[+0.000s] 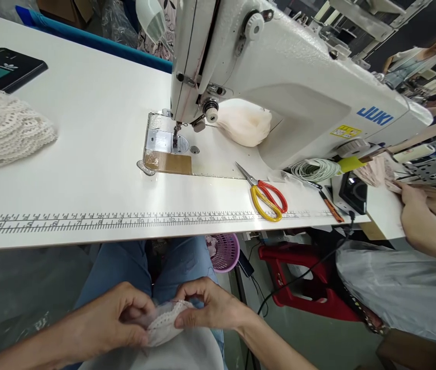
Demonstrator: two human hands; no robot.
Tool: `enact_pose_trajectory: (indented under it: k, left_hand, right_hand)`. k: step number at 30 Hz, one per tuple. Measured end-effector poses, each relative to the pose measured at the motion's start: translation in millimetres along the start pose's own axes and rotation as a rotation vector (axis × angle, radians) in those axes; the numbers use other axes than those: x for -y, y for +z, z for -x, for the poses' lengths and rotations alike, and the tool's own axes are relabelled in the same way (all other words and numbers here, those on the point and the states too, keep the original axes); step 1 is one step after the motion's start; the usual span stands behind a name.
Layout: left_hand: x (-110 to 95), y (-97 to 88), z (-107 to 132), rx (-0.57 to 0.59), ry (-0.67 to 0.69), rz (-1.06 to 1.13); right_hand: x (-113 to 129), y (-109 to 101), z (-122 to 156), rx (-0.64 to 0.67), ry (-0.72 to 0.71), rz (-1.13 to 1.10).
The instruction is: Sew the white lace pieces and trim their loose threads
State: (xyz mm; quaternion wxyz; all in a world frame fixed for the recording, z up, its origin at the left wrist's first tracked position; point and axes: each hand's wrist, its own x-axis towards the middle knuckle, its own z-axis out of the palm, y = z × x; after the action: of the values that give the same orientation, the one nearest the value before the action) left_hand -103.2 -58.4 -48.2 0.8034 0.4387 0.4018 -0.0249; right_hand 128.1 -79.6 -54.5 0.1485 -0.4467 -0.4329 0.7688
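Note:
A small piece of sheer white fabric with a lace edge is held over my lap, below the table's front edge. My left hand pinches its left end, fingers closed. At the lace's right end, my right hand grips it between thumb and fingers. Part of the fabric is hidden behind the fingers. In front of me stands a white sewing machine, its presser foot over the metal needle plate. Scissors with red and yellow handles lie on the table to its right.
A pile of white lace and a black phone-like case lie at the left. A printed ruler runs along the table's front. A purple basket and red stool stand below. A co-worker's hand is at right.

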Motion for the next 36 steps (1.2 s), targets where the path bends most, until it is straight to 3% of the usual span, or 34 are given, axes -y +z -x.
enact_pose_trajectory:
  k: [7,21,28,36]
  left_hand:
    - [-0.5,-1.7,0.1,0.055,0.013,0.055]
    - [-1.5,-3.0,5.9,-0.025,-0.003,0.015]
    - [-7.2,-6.9,5.0,0.059,0.055,0.128]
    - [-1.9,-12.6,3.8,-0.054,0.152,-0.143]
  right_hand:
    - [-6.8,-0.7,-1.9,-0.020,0.001,-0.064]
    - [-18.0,-2.5,-3.6,0.006,-0.039,-0.192]
    - [-17.5,-5.5,-2.1,-0.019,-0.067,-0.270]
    - [-19.1,-10.0,-1.4,-0.042,-0.123,-0.360]
